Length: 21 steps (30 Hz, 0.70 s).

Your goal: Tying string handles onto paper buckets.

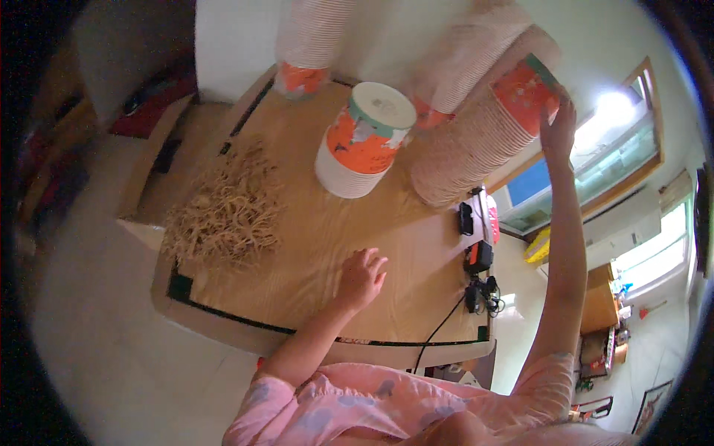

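Note:
A tall stack of paper buckets stands at the right of the table, topped by an orange bucket with a green rim. My right hand reaches up to that top bucket and grips its side; some of the fingers are hidden behind it. Over the middle of the table, my left hand is empty, its fingers loosely bent and apart. Beyond it a shorter stack of white buckets carries an orange and green bucket, bottom up. A heap of tan, stringy strands lies left of them.
More tall bucket stacks stand at the back, one at the left and another behind the right stack. Black adapters and cables lie along the right edge of the wooden table. A window is beyond.

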Available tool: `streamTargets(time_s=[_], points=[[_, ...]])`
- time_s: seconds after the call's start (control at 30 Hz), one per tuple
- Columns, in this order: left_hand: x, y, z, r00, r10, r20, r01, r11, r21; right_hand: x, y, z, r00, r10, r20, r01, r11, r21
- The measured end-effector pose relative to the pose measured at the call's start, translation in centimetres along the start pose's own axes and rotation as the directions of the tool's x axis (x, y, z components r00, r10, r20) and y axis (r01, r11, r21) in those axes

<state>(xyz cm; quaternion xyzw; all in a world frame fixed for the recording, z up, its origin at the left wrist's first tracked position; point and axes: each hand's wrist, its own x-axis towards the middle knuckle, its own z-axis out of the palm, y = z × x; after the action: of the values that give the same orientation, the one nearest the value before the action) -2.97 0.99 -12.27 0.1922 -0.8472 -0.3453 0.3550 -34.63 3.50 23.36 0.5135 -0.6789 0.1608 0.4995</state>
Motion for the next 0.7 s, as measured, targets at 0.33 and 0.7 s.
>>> streamTargets(time_s=[0.33, 0.7], points=[[6.7, 0.3, -1.3, 0.997, 0.077, 0.005, -0.073, 0.919, 0.387, -6.4, -20.8, 5.4, 0.972, -0.197, 0.125, 0.109, 0.857, 0.504], [10.9, -3.9, -3.8, 0.985, 0.107, 0.133, -0.162, 0.824, 0.543, -7.4, -21.7, 9.1, 0.987, -0.057, 0.150, -0.051, 0.772, 0.634]])
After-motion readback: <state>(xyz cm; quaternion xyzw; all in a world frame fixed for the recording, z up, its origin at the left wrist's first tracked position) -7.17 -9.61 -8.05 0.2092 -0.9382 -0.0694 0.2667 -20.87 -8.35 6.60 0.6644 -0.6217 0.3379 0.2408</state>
